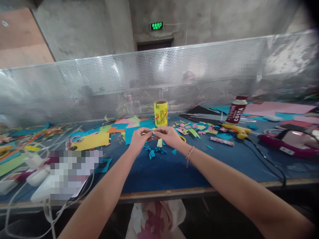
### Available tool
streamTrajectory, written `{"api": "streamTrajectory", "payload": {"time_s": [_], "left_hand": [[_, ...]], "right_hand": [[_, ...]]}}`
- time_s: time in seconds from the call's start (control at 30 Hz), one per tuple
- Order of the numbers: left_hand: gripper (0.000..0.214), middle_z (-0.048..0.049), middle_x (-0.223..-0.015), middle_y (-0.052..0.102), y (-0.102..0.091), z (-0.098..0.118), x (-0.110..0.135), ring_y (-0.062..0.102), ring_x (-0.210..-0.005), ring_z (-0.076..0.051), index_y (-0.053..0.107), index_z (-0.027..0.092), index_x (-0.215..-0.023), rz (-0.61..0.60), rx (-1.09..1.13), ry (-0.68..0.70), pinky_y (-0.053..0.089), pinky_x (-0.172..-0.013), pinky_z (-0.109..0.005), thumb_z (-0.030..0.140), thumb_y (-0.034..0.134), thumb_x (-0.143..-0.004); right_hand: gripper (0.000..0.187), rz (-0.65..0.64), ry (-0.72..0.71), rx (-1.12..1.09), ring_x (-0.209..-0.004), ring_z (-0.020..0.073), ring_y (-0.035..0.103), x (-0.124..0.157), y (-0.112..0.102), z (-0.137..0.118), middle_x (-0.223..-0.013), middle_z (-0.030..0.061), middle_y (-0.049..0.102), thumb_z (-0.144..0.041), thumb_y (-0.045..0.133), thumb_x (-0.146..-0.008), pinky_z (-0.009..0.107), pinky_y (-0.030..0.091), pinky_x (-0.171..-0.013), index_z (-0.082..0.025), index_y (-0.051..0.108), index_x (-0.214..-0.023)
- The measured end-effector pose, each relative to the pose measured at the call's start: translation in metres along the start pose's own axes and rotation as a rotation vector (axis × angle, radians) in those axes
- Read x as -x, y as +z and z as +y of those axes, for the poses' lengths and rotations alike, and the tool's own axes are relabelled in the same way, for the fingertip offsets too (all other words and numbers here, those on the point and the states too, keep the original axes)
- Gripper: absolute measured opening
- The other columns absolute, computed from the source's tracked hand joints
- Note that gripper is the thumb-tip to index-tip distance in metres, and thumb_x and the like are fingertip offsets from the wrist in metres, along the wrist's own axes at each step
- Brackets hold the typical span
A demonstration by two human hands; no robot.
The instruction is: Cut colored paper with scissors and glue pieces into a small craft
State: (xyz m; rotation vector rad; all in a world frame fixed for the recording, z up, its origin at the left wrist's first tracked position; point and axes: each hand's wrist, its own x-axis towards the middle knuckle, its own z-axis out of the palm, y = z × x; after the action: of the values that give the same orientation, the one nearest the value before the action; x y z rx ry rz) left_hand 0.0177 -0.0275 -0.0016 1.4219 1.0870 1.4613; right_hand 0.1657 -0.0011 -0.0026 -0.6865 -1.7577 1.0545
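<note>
Above the middle of the blue table [169, 176], my left hand [139, 138] and my right hand [170, 136] meet fingertip to fingertip. Both are closed in a pinch. A tiny bluish bit shows between the fingertips, too small and blurred to name. Just below them lie small folded or crumpled blue paper pieces [152, 153] and a pale yellow strip [159, 142]. Behind my hands a yellow roll [161, 114] with printed labels stands upright. Part of a yellow ring-shaped handle [183, 138] peeks out beside my right hand.
Coloured paper sheets [93, 141] and cut scraps [196, 127] cover the back. On the right are a yellow glue gun [236, 131] with a black cord, a COSTA bottle [236, 111] and a purple power strip [286, 146]. White cables [48, 212] hang at left. A perforated metal screen [112, 83] stands behind.
</note>
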Motion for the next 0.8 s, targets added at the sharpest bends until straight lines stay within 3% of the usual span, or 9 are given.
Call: {"api": "streamTrajectory", "payload": {"time_s": [0.4,0.6,0.8], "left_hand": [[0.026,-0.0038,-0.067,0.062,0.0016,0.0024,0.0004,0.059,-0.059,-0.012,0.061,0.012,-0.074,-0.01,0.038,-0.054,0.049,-0.066,-0.029,0.035,0.065,-0.062],[0.022,-0.0033,-0.067,0.062,-0.0008,0.0036,-0.0008,0.061,-0.063,-0.015,0.06,0.014,-0.071,-0.075,-0.206,0.111,0.05,-0.067,-0.032,0.036,0.059,-0.068],[0.021,-0.0003,-0.067,0.057,-0.0022,0.0019,-0.0003,0.059,-0.061,-0.013,0.053,0.016,-0.07,-0.117,-0.212,0.111,0.049,-0.063,-0.029,0.036,0.056,-0.07]], "right_hand": [[0.016,0.033,0.057,0.102,-0.061,0.0127,0.061,-0.0025,-0.0019,0.0029,-0.064,0.0022,0.064,-0.027,0.06,-0.067,0.027,0.051,-0.063,-0.015,0.064,-0.077],[0.013,0.037,0.039,0.115,-0.057,0.0122,0.059,-0.0026,-0.0019,0.006,-0.061,0.0013,0.062,-0.027,0.061,-0.065,0.026,0.049,-0.059,-0.015,0.06,-0.07],[0.014,0.013,-0.105,0.305,-0.058,0.0115,0.057,0.0003,0.0004,0.0019,-0.063,0.0017,0.06,-0.029,0.054,-0.071,0.023,0.045,-0.055,-0.015,0.057,-0.07]]}}
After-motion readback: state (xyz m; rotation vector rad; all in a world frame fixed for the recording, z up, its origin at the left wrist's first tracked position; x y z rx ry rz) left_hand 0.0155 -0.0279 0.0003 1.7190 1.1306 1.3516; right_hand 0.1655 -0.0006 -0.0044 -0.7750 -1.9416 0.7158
